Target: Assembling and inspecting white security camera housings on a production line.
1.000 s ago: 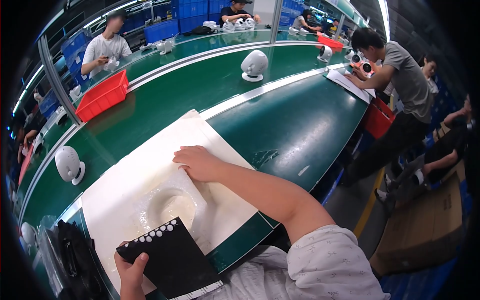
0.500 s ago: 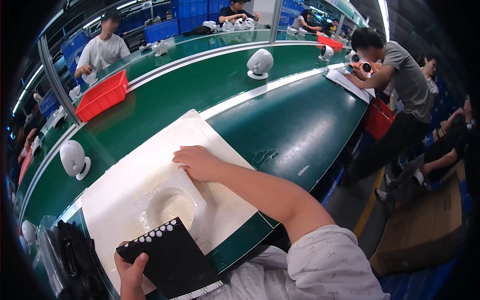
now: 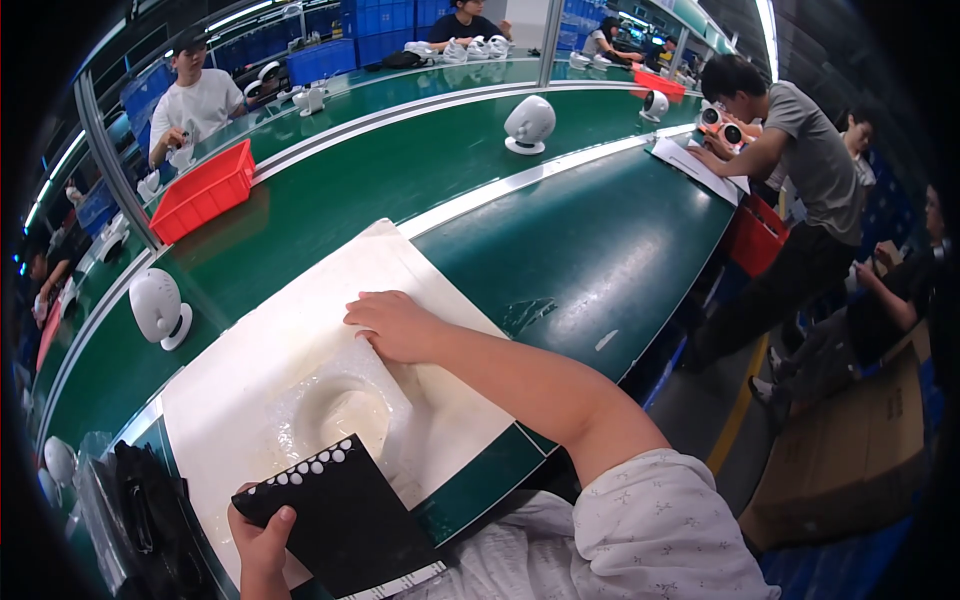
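My left hand (image 3: 262, 540) pinches the left corner of a black sheet (image 3: 350, 525) between thumb and fingers. White round pads line the sheet's upper edge, and its lower end carries a white strip with marks. Beyond the sheet lies a white foam block (image 3: 392, 385) with a round hollow, its near part hidden by the sheet. My right hand (image 3: 398, 328) rests at the block's far corner, palm down, fingers stretched loosely over the board and touching the foam's edge. Under all this is a pale, stained board (image 3: 230, 360) on the green bench.
White rounded devices on stands (image 3: 160, 308) (image 3: 530, 124) ride the green belt (image 3: 370, 165) beyond the board. A red bin (image 3: 205, 192) stands at far left. Black and clear bags (image 3: 150, 515) lie at near left. A person in grey (image 3: 815, 150) leans over papers at right.
The white devices on the belt have shifted a little to the right. Across the belt, the person in white has raised an arm. My hands and the black sheet stay put.
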A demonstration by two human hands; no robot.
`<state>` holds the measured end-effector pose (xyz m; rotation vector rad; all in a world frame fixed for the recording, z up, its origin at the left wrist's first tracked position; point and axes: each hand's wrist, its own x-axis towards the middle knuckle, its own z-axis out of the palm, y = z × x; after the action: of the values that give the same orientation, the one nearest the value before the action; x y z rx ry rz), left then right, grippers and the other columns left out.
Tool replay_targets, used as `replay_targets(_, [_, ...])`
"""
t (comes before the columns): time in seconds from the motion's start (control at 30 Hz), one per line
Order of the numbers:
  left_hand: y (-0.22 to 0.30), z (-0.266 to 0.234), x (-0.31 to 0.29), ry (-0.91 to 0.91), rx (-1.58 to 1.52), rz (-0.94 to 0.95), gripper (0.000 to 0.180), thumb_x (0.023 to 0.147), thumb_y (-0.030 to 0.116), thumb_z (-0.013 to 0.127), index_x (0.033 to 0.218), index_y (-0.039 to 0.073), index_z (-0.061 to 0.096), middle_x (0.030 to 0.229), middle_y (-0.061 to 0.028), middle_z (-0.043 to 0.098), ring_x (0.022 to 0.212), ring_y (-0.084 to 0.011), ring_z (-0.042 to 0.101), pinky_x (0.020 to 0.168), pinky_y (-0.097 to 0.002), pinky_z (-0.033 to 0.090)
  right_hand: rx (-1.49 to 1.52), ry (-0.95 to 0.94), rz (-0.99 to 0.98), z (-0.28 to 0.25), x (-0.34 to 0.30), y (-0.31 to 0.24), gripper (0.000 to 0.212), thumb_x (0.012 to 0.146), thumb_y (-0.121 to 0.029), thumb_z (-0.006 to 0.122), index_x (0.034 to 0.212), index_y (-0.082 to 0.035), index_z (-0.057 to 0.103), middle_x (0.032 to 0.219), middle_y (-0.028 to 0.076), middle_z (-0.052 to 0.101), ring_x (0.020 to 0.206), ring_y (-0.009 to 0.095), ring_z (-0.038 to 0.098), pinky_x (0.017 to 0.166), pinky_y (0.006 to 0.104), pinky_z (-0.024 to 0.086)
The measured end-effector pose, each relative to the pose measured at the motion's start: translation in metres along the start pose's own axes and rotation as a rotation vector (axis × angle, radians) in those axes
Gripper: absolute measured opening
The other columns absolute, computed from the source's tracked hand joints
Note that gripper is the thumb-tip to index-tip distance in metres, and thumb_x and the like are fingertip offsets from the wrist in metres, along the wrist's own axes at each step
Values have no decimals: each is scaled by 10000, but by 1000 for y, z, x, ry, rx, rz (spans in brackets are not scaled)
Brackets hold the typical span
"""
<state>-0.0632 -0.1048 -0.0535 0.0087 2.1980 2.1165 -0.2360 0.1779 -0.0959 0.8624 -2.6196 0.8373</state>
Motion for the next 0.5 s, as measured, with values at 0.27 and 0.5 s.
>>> replay_targets(0.27, [7,-1,-7,25,-28,-14,550,627,202,725,1050,23,423,928,-53,517,857,-142,501,778,-281,402,-21,28,-110,-2,8,-10,209,737,-117,515,941,-82,548,1068,91,530,1059,280,449,894,378,341])
replay_targets(0.5, [9,11,2,-37,-51,26,256,656,76,673,842,-9,519,753,-41,566,706,-101,528,634,-239,428,-49,53,-161,-14,0,-3,235,728,-65,562,963,-46,570,1042,124,546,1021,309,472,853,371,396])
